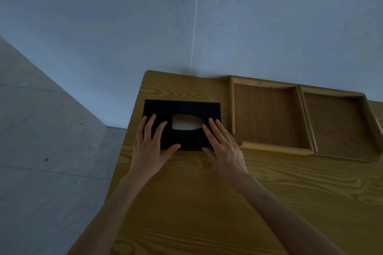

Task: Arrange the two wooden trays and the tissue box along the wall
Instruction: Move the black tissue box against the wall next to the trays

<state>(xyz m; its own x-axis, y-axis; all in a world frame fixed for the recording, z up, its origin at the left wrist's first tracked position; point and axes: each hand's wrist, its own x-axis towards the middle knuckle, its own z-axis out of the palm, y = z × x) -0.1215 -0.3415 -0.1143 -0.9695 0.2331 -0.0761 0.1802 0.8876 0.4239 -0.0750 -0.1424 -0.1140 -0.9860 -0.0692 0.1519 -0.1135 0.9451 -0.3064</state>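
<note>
Tissue box (182, 124), black with an oval opening on top showing white tissue, lies flat on the wooden table (207, 203) near the table's far left corner. A person's two bare forearms reach in from the near edge across the grained tabletop. The left hand (151, 147) rests on the box's left part, fingers spread flat over the top and thumb along the near edge. The right hand (221, 147) lies on the right part in the same way, fingers stretched flat beside the opening, thumb at the near edge. Neither hand is curled around the box; both press down on it with open palms. A strip of bare table separates the box from the wall (186, 27) beyond it. Just right of the box sits the first wooden tray (267, 118), empty, its far rim against the wall. The second wooden tray (339, 126), also empty, sits directly right of it, their sides touching. Grey floor (51, 151) shows left of the table.
</note>
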